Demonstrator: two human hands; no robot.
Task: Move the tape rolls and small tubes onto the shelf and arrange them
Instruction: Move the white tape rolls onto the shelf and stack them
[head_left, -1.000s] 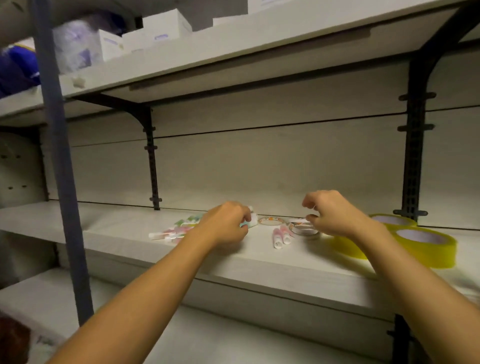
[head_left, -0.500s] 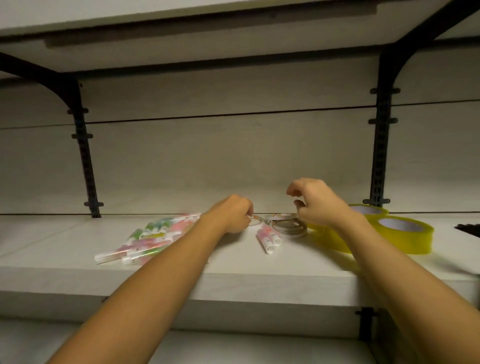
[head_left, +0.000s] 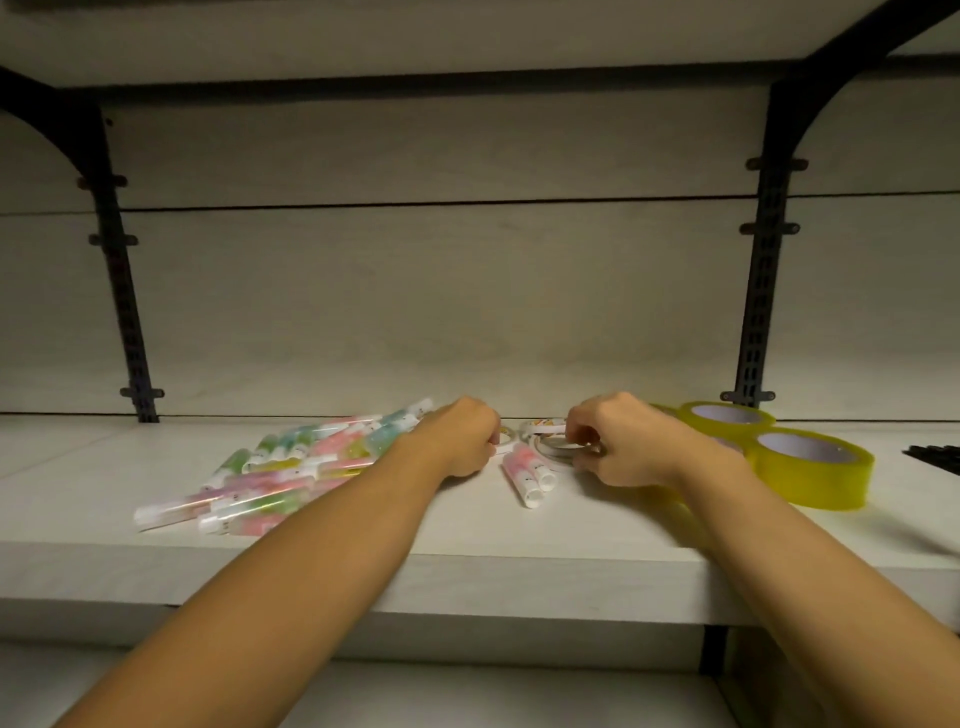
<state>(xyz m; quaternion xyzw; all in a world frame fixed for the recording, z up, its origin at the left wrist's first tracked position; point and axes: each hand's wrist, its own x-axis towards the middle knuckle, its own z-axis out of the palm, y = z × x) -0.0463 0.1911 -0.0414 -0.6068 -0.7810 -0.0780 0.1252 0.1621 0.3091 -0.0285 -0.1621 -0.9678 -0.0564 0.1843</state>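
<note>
1. The pale, wood-grain laminate shelf board is flat, matt and stiff. It already carries every task item in view, so what is left looks like arranging rather than carrying.

2. Three wide rolls of yellow translucent packing tape lie flat at the right end of the board, just beyond the right wrist, touching one another. They have glossy film sides and pale card cores. I judge them the heaviest pieces, rigid and slick on the outside, best gripped across the rim or with fingers hooked into the core.

3. A loose heap of slim plastic tubes with pastel pink, green and yellow bodies and white caps lies to the left, partly under the left forearm. They look light, smooth and prone to rolling, so gathering several across their middles should be safer than lifting them by the caps.

4. The right hand has its fingers curled down and pinches a thin, narrow roll of pale decorated tape, one of a small overlapping cluster at the middle of the board. These thin rings seem very light and slightly flexible; their outer edge is the natural hold.

5. The left hand is curled knuckles-up, with its fingertips at another small, flat tape ring. Whether it truly grips the ring I cannot tell.

6. A pair of short pink tubes with white caps lies side by side between the two hands, touching each other.
</note>
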